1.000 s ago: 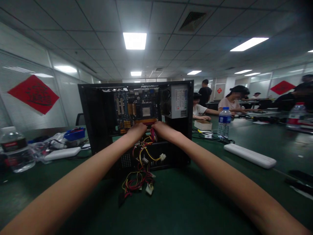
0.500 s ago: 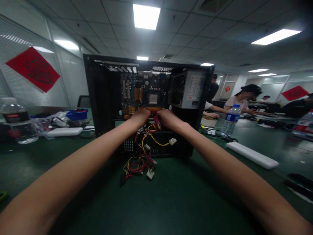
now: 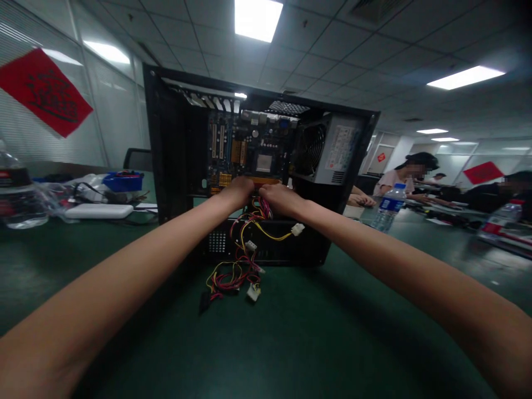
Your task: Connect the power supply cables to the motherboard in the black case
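A black computer case (image 3: 266, 256) stands upright with its open side facing me. Inside it are a motherboard (image 3: 239, 130) and a silver power supply (image 3: 343, 148) at the upper right. My left hand (image 3: 240, 192) is curled at the lower edge of the motherboard, its fingertips hidden. Right beside it, my right hand (image 3: 279, 198) is closed on a bundle of power cables (image 3: 264, 208) by the orange memory slots (image 3: 266, 181). Loose red and yellow wires hang below onto the table, ending in a white connector (image 3: 297, 229) and another white plug (image 3: 253, 292).
On the green table (image 3: 266, 343), a white power strip (image 3: 98, 211), a blue box (image 3: 122, 181) and a large bottle (image 3: 19, 194) are at left. A water bottle (image 3: 389, 208) stands at right. Co-workers (image 3: 409, 172) sit farther back.
My view has tilted, so the case looks slanted and sits a little differently in the picture. Both hands remain close together at the lower part of the motherboard.
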{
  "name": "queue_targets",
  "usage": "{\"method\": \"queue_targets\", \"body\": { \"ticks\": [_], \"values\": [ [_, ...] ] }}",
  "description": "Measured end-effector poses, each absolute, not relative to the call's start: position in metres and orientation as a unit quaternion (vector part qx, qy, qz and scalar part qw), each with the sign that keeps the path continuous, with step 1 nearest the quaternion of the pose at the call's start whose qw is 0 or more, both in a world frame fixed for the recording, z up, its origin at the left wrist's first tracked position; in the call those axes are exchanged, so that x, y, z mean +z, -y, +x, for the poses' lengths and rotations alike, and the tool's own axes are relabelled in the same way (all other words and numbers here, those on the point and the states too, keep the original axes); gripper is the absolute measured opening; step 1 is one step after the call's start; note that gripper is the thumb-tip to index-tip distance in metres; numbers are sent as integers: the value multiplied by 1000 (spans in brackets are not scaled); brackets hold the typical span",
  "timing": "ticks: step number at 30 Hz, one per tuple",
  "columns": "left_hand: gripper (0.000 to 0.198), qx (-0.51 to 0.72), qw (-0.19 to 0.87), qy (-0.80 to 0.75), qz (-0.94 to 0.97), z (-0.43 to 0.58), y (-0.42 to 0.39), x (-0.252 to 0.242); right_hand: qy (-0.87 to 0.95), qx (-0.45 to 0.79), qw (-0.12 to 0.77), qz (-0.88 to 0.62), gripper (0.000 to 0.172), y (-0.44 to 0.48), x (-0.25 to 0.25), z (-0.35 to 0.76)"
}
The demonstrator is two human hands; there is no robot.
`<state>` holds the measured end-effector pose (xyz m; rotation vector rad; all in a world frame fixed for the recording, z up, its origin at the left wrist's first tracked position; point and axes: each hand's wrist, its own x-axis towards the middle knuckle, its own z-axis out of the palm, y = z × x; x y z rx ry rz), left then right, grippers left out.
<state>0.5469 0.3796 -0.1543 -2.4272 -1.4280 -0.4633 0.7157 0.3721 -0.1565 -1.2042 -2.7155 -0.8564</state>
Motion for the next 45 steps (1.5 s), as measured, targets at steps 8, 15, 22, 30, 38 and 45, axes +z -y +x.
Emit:
{"method": "queue_targets", "body": {
  "ticks": [8,15,22,30,38,45],
  "values": [
    [30,-166,138,509,-833,545,-377,-155,884,-294,17,-363,25,-374,-158,715],
    [25,-167,103,557,-807,545,-371,-155,876,-319,-10,-360,27,-368,-158,714],
    [22,-171,60,585,-791,542,-370,-156,871,-321,-28,-372,31,-363,-156,711],
    [21,-181,43,598,-779,543,-365,-156,873,-320,-19,-366,29,-368,-160,712],
    [21,-175,57,592,-785,545,-367,-157,870,-320,-36,-374,29,-362,-157,710],
    [24,-201,101,534,-815,540,-365,-165,865,-313,-25,-392,30,-358,-156,711]
  ]
}}
